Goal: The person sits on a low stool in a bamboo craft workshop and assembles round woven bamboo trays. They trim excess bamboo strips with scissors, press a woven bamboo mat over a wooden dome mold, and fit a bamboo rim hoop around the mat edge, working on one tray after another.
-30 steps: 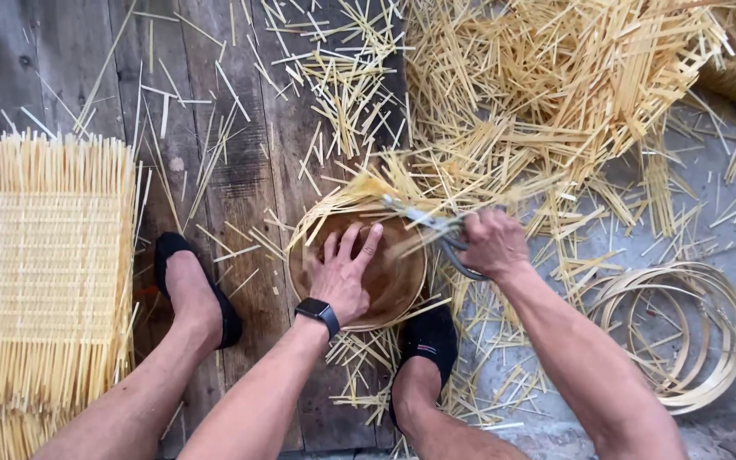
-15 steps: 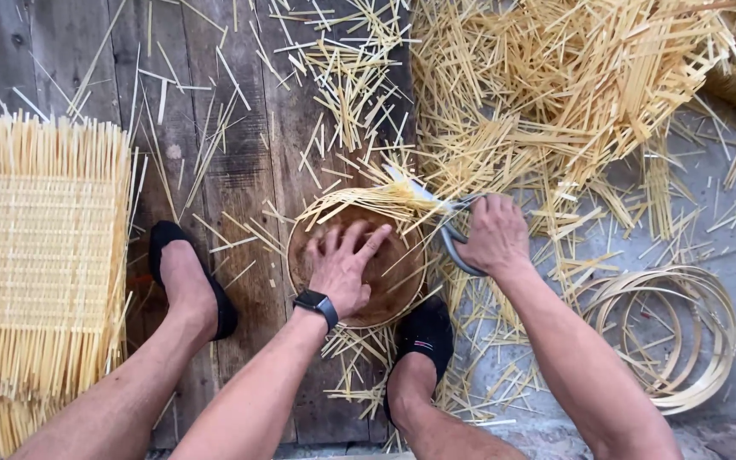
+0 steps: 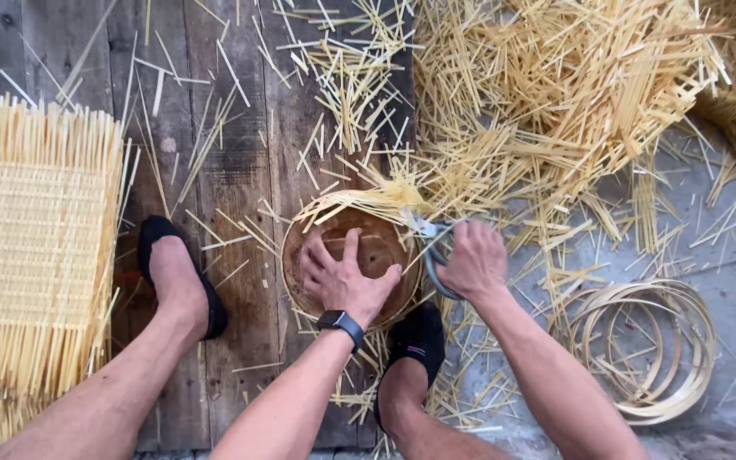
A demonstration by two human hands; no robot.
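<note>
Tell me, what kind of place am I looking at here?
Probably a basket-weaving work spot on the floor. Cut bamboo strips lie heaped about, a woven mat lies at left, coiled hoops at right. The left hand presses a round wooden form; the right hand works shears.

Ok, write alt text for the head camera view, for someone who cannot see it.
A person's left hand presses flat on a round wooden form while the right hand works scissors at the straw strips sticking out past its rim. Cut straw litters the plank floor; a woven mat lies left, coiled hoops right.
</note>
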